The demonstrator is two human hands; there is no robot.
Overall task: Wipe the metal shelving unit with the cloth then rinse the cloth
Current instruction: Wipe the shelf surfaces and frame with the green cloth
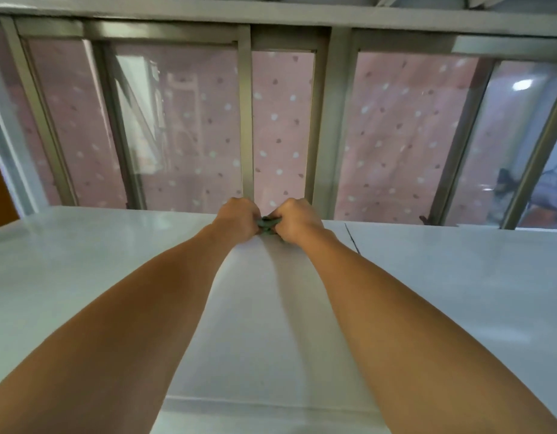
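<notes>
Both arms stretch forward over a pale, glossy flat top surface, which looks like the top of the shelving unit. A small dark green cloth is bunched between my two fists near the far edge of that surface. My left hand grips the cloth's left end with curled fingers. My right hand grips its right end the same way. Most of the cloth is hidden inside the fists.
Right behind the hands stands a sliding window with grey metal frames; a pink dotted curtain hangs behind the glass. A thin dark crack or line marks the surface to the right of the hands. A concrete lintel runs overhead.
</notes>
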